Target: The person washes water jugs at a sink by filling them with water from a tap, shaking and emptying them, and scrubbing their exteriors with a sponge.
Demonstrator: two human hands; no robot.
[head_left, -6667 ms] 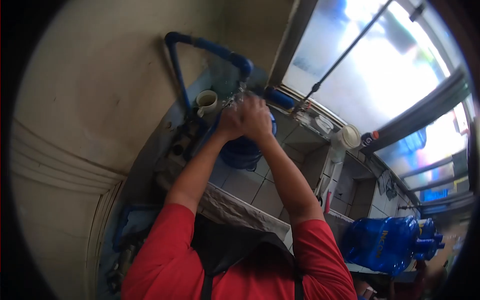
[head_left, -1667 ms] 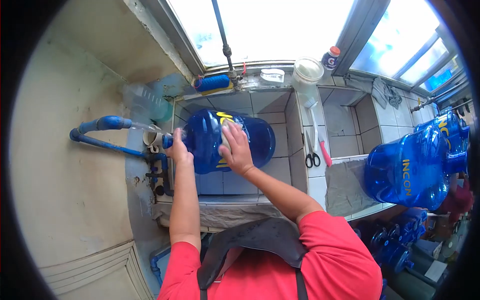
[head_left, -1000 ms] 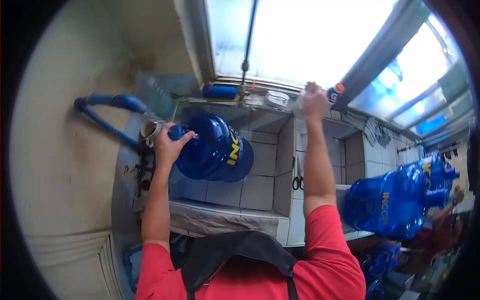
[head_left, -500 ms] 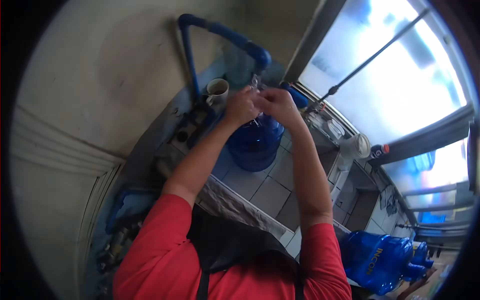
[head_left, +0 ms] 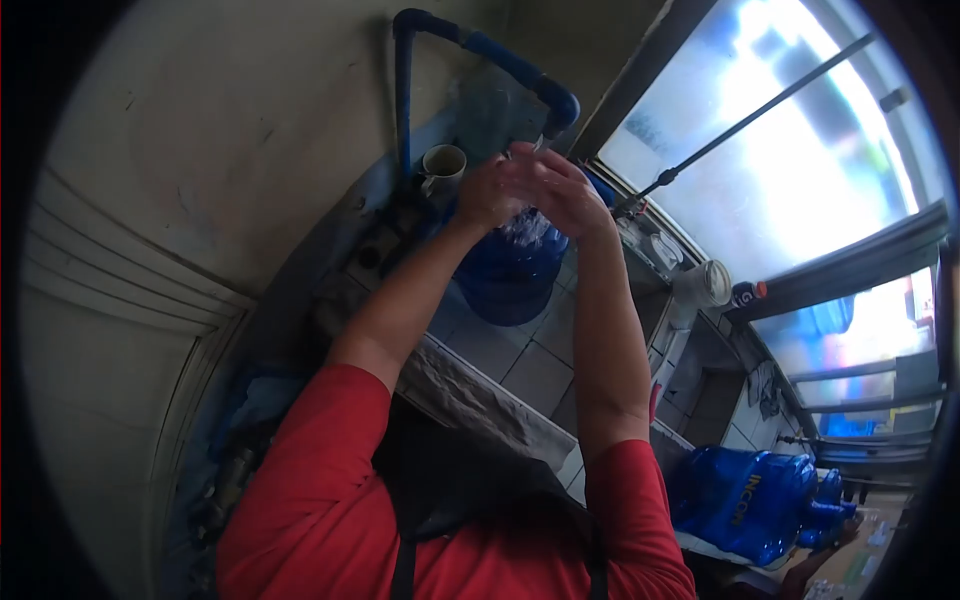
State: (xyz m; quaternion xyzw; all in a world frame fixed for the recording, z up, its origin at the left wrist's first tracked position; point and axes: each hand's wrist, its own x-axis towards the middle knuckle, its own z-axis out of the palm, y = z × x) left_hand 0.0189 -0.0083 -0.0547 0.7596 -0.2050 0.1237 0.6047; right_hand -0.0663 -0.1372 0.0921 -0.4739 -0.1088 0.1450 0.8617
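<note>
Under the blue pipe [head_left: 510, 62] with its downturned end, my left hand [head_left: 488, 195] and my right hand [head_left: 568, 197] meet in the running water [head_left: 524, 228]. The right hand's fingers stretch across the left hand, and the two touch. My left hand looks loosely cupped, its fingers partly covered by the right hand and the water. No object shows in either hand. Directly below them a large blue water jug [head_left: 508, 285] stands on the tiles, with water splashing over its top, which is mostly hidden.
A mug [head_left: 443, 168] stands by the pipe at the wall. Another blue jug [head_left: 745, 500] lies on its side at lower right. Along the window sill are a white container [head_left: 708, 284] and a dark bottle with an orange cap [head_left: 746, 294]. The tiled counter [head_left: 535, 375] has a raised front edge.
The hands have opened out from a closer clasp, the right hand's fingers now spread across the stream. Water now splashes down below them onto the jug. The view has shifted slightly.
</note>
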